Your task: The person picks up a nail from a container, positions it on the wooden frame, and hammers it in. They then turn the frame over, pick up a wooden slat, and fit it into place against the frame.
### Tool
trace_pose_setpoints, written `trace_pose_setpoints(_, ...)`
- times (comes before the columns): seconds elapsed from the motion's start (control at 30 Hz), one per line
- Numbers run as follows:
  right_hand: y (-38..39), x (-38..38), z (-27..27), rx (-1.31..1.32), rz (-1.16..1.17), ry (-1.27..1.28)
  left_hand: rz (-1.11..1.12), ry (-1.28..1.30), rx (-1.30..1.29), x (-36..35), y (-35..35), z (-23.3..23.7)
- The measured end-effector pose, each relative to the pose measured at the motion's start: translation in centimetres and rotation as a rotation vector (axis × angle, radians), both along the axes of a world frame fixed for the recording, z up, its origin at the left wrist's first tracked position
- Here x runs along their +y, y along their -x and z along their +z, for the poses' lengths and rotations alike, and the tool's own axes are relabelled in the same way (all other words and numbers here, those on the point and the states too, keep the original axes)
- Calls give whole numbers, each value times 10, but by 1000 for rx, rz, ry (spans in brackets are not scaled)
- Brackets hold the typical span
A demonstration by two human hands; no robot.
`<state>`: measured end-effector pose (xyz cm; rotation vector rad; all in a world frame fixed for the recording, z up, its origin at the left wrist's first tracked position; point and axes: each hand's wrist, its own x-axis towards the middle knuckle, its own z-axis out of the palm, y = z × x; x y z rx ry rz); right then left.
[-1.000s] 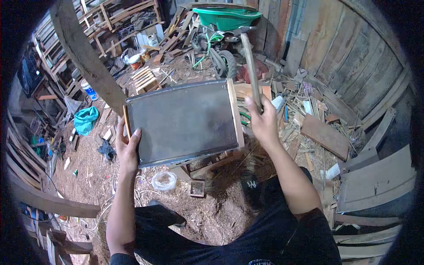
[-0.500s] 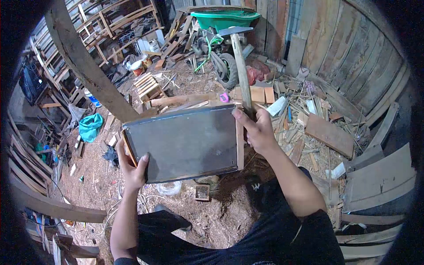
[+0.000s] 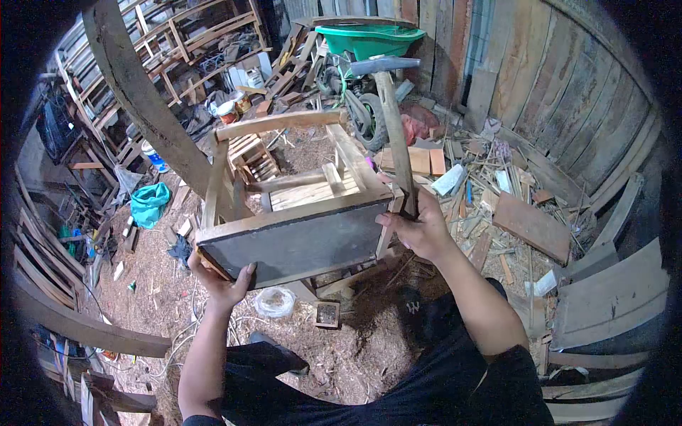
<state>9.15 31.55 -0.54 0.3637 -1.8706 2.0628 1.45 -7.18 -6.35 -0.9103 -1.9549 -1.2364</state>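
A small wooden frame (image 3: 291,218) with a dark flat panel (image 3: 302,245) on its near face is held up in front of me. Its rails and posts stretch away from me, with a slightly curved bar at the far end. My left hand (image 3: 224,287) grips the lower left corner, thumb on the panel. At the right corner, my right hand (image 3: 426,231) presses its thumb on the frame's edge. That same hand holds a hammer (image 3: 396,135) by its wooden handle, head up. Some right fingers are hidden behind the wood.
Sawdust covers the floor, with a small square wooden box (image 3: 327,314) and a clear plastic bag (image 3: 275,302) below the frame. Offcuts and a board (image 3: 531,226) lie to the right. A thick wooden post (image 3: 142,92) slants at left. Behind stand a motorbike wheel (image 3: 369,122) and green tub (image 3: 369,41).
The frame has tilted in my hands: the dark panel now looks narrower, and the rails and far bar behind it have come into view. The hammer stays in my right hand.
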Motion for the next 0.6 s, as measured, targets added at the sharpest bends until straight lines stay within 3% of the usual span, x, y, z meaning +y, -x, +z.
trace_pose_setpoints(0.07, 4, 1, -5, -19, 35, 83, 23, 11, 41, -5, 3, -9)
trace_pose_setpoints(0.17, 10, 4, -13, 186, -71, -95, 52, 39, 89, -5, 2, -6)
trace_pose_setpoints(0.23, -1, 4, 1, 1, -47, -104, 58, 56, 94, -3, 1, -1)
trace_pose_setpoints(0.6, 16, 3, 16, 128, -124, -72, -69, -187, -303, 33, -8, 67)
